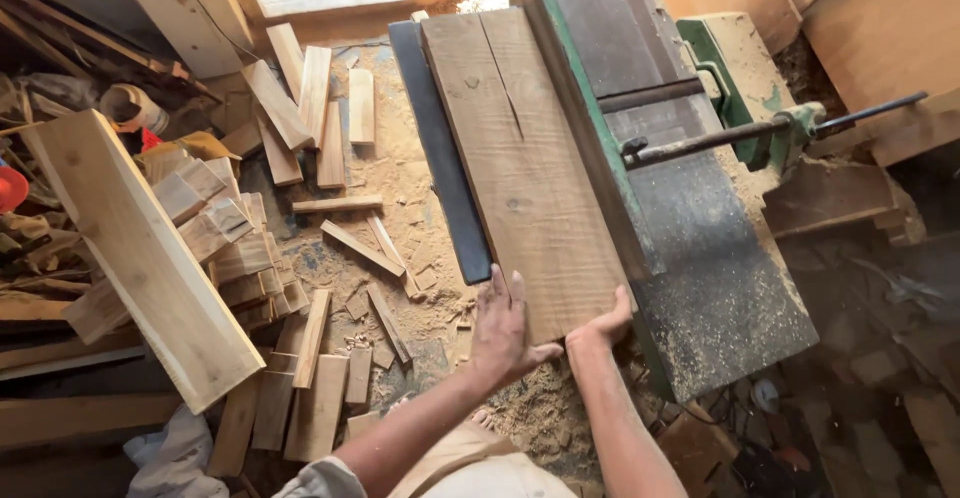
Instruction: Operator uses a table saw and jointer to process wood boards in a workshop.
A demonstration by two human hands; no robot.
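Note:
A wide brown wooden board (520,158) with a split running in from its far end lies tilted against the green fence (580,118) of a jointer table (720,278). My left hand (503,328) presses flat with spread fingers on the board's near left corner. At the near right corner my right hand (604,326) grips the board's end edge. Both forearms reach up from the bottom of the view.
A dark narrow plank (440,148) lies beside the board on its left. Sawdust and several short offcuts (320,108) cover the floor. A long pale plank (140,258) leans at the left over stacked wood blocks. A metal lever bar (760,130) crosses the machine.

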